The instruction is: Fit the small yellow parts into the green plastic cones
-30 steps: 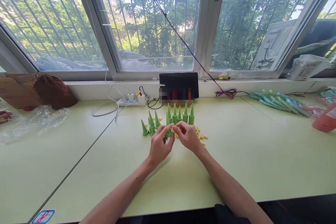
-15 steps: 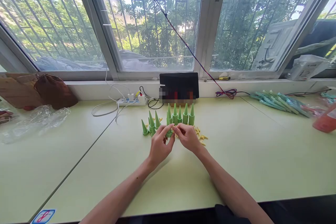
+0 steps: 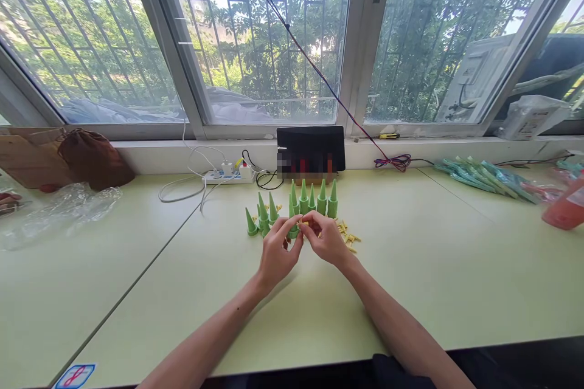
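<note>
My left hand and my right hand meet over the middle of the table, fingertips almost touching. Both are closed in a pinch on a small yellow plastic piece, whose exact shape is too small to make out. Right behind the fingers stand several green cones on round green bases, partly covered by the hands. Another group of green cones stands to the left of my left hand. Beside my right hand lies a loose scatter of small yellow pieces.
A dark screen leans at the back behind the cones. To its left lies a power strip with white cables. Clear plastic wrap and a brown bag are far left; green-blue packets and a red container sit right.
The right-hand fingers have shifted slightly on the pinch, and more of the small yellow piece shows between the hands. The cones and loose pieces stay put.
</note>
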A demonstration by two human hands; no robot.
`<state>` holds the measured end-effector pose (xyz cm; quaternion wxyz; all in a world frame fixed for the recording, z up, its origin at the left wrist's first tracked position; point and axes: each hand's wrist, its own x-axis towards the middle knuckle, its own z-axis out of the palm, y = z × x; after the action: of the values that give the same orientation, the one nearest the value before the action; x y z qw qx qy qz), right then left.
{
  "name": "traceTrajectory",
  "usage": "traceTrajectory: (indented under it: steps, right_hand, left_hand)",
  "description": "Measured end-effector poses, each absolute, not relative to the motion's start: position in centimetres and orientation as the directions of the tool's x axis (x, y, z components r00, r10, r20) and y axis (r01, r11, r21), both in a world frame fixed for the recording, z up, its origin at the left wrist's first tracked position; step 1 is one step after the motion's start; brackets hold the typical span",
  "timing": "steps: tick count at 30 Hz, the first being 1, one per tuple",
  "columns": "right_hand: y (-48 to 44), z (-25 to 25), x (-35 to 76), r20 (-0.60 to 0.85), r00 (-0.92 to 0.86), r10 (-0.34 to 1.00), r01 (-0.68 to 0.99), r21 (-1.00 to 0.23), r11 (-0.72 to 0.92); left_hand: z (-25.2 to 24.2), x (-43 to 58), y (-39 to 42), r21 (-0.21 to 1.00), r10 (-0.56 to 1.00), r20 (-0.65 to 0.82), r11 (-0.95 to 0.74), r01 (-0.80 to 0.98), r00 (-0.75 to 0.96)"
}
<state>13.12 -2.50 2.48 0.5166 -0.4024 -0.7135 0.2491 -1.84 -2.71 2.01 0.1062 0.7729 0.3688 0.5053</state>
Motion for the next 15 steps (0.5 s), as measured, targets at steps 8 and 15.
traceTrajectory:
  steps: [8,15]
  right_hand:
    - [-2.21,2.11,13.16,0.535,-0.137,0.834,0.307,-0.778,0.549]
    - [-2.12,2.19,13.15,0.519,-0.113,0.848,0.345,-0.78,0.523]
  left_hand:
    - [1.88,-1.87,-2.71,0.539,0.681,0.696,-0.704,0.463,0.226]
    - [2.0,-1.92,-2.74,0.529,0.673,0.704,-0.711,0.464,0.228]
